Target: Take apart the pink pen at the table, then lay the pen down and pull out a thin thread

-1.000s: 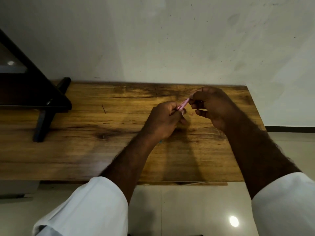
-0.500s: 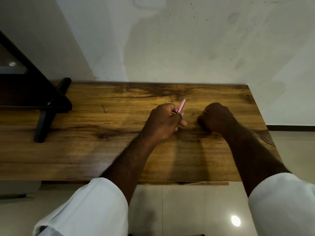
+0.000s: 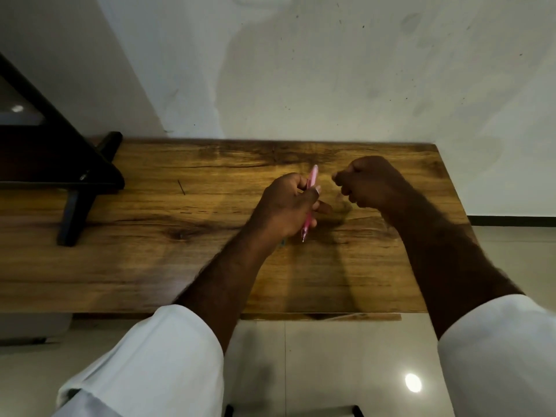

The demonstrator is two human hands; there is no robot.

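My left hand (image 3: 284, 207) grips a slim pink pen (image 3: 313, 176) above the middle of a wooden table (image 3: 144, 266). The pen stands steeply, its metal tip pointing down at the near side and its pink end sticking up past my fingers. My right hand (image 3: 371, 183) hovers just right of the pen's upper end with its fingers curled into a fist. It does not touch the pen, and nothing shows inside it. White sleeves cover both forearms near the camera.
A black angled stand (image 3: 79, 203) with a dark frame occupies the table's left end. A thin dark sliver (image 3: 181, 187) lies on the wood left of my hands. A white wall backs the table, and glossy floor tiles (image 3: 331, 371) lie below its near edge.
My right hand let go of the pen's end, dropped to the table as a fist, then rose back beside the pen. The left hand turned the pen steeper, so its tip now shows below.
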